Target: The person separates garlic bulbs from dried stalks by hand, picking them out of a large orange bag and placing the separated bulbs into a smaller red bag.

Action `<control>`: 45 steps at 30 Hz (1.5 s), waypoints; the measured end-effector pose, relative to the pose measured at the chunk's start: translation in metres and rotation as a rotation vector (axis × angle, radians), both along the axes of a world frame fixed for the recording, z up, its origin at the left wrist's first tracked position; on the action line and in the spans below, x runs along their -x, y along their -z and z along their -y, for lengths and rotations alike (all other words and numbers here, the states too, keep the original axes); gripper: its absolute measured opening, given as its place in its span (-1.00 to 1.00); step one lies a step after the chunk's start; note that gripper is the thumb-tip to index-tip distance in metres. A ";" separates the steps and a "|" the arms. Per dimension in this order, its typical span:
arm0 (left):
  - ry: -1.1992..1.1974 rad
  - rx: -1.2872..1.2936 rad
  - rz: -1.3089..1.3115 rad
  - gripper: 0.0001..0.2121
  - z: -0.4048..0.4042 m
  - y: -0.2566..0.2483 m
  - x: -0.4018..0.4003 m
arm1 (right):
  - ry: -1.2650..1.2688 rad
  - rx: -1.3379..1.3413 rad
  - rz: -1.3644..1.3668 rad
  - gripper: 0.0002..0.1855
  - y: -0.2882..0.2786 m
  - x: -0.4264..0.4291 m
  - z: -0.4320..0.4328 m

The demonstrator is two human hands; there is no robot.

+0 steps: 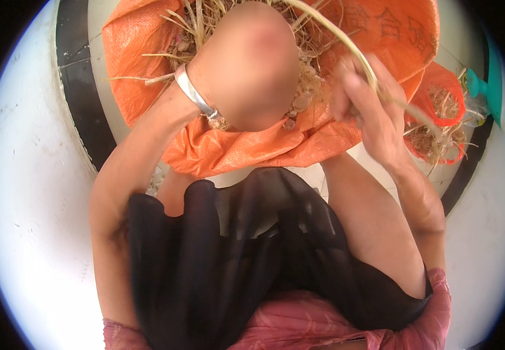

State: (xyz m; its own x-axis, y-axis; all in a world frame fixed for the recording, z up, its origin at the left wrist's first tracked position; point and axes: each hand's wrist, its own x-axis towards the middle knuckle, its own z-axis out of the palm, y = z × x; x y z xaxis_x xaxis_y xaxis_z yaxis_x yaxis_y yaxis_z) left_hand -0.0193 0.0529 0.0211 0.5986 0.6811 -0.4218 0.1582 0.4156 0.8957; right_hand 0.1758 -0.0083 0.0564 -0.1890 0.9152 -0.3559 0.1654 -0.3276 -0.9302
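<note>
In front of me an orange woven sack (252, 148) gapes, its rim folded down. Inside lie dried garlic stalks (198, 26), stringy roots and papery skins. My left hand (246, 65) is over the sack's mouth, a silver bracelet (195, 97) at its wrist. A blurred oval patch covers most of that hand, so its fingers and anything in them are hidden. To the right, my right hand (368, 98) has its fingers closed around a long pale stalk (338, 30). The stalk arches up and left towards the top edge; its lower end is blurred beyond the hand.
Red plastic bags (453, 116) with dried roots and stalks (434, 140) stand on the tiled floor at right. A turquoise plastic object (488, 87) is beyond them. Black floor borders (77, 92) run along both sides. Black cloth (235, 262) lies over my lap.
</note>
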 end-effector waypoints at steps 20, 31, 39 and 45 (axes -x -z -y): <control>-0.016 0.005 0.004 -0.70 0.004 -0.018 -0.009 | -0.064 0.172 -0.078 -0.87 0.019 0.021 -0.032; 0.053 0.018 0.071 -0.69 0.005 -0.006 -0.005 | -0.184 -0.217 0.188 -0.92 0.027 0.017 -0.026; -0.177 0.241 0.118 -0.77 0.003 0.005 -0.004 | 0.008 -0.250 0.389 -0.93 0.027 0.017 -0.018; -0.334 0.294 0.275 -0.83 0.009 0.010 -0.008 | 0.190 0.310 -0.222 -0.92 0.018 0.022 -0.021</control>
State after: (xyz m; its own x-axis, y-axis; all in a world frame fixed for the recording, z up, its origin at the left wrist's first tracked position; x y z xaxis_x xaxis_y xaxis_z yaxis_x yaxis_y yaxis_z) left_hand -0.0116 0.0435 0.0109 0.4846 0.7303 -0.4814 -0.2511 0.6434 0.7232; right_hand 0.1540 0.0128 0.0380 -0.1301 0.7970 -0.5897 -0.1181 -0.6030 -0.7889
